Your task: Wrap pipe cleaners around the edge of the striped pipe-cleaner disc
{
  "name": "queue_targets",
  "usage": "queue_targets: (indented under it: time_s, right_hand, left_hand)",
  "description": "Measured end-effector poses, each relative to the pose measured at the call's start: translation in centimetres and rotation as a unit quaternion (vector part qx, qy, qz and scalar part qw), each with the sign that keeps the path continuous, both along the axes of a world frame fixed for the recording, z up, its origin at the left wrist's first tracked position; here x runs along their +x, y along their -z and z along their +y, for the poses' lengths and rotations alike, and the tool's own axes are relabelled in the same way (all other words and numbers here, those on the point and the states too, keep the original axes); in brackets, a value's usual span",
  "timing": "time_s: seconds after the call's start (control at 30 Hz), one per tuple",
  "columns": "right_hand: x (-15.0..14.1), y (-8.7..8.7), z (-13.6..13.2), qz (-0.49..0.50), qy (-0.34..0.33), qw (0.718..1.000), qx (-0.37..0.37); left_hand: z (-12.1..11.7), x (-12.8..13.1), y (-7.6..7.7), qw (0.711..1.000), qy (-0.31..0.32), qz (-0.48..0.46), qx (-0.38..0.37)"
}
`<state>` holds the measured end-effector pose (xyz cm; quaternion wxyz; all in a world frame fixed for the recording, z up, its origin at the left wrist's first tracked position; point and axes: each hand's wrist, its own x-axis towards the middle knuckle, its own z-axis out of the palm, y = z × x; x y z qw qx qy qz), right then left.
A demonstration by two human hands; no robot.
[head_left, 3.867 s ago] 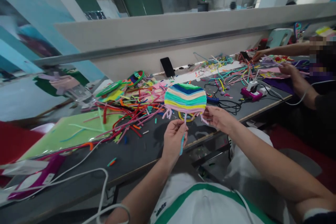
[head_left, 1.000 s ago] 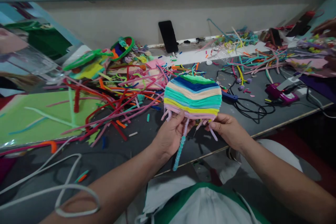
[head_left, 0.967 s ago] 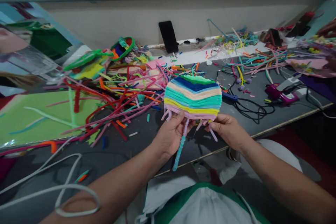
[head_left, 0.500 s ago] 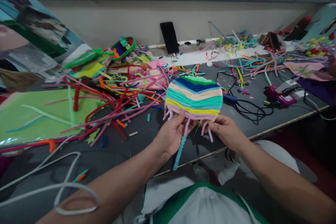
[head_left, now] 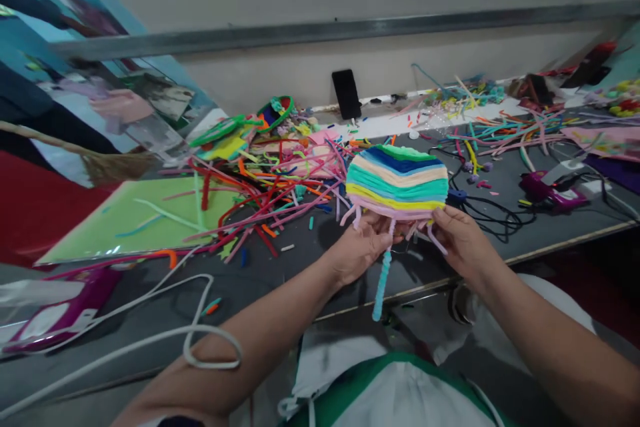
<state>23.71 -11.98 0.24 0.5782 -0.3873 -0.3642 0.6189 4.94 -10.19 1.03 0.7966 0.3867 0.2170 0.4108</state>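
A striped pipe-cleaner piece, banded in green, blue, cream, teal, yellow and pink, is held up over the table's front edge. Loose pink ends hang from its lower rim, and a twisted light-blue pipe-cleaner stem points down from the middle. My left hand grips it from below, its thumb near the top of the stem and its other fingers partly hidden behind. At the lower right corner, my right hand pinches the edge with the thumb in front, beside a dangling pink end.
Loose pipe cleaners lie heaped left of the piece, beside a green sheet. A phone leans against the wall. Magenta devices sit at right and left. A white cable loops near my left forearm.
The camera view has swung left, so the scene sits further right and lower. My right hand has moved up onto the piece's corner. My left thumb has shifted toward the stem.
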Motion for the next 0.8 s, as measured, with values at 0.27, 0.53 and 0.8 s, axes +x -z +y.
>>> queue_targets:
  time_s: [0.27,0.53,0.8]
  right_hand:
    - [1.4,-2.3,-2.0,0.014,-0.016,0.997,0.068]
    - [-0.5,-1.4,-10.5,-0.012,0.001,0.998,0.066]
    - [-1.7,-0.9,-13.7,-0.082,0.015,0.994,0.073]
  left_hand:
    - [-1.8,-3.2,-2.9,0.993,0.114,0.001,0.02]
    - [-8.6,-5.3,-2.8,0.995,-0.036,0.079,0.042]
    - [-12.1,-6.3,-1.0,0.971,-0.086,0.186,0.125]
